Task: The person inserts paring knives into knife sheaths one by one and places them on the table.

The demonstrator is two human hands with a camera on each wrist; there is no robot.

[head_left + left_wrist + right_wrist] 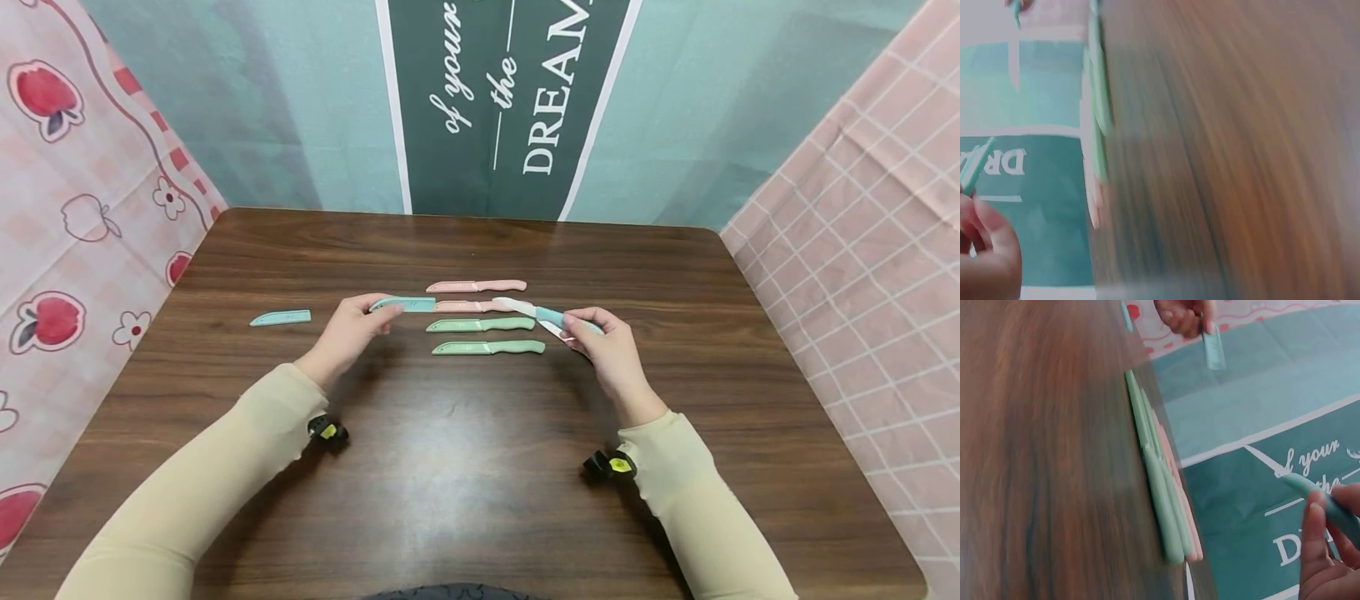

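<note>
My left hand (352,329) pinches a blue knife sheath (405,305) between thumb and fingers, its open end toward the right. In my right hand (611,350) is a paring knife (551,316) with a blue handle and a bare white blade, held by the handle with its tip to the left. The sheath and blade are raised and apart from each other. Under the right hand a second white blade (553,331) shows on the table, its handle hidden by that hand. Another blue sheath (281,317) lies to the left of my left hand.
Between the hands, two pink sheathed knives (477,286) and two green sheathed knives (487,347) lie in a stacked row, handles to the right. The brown wooden table (450,483) ends at a teal curtain (300,100) at the back.
</note>
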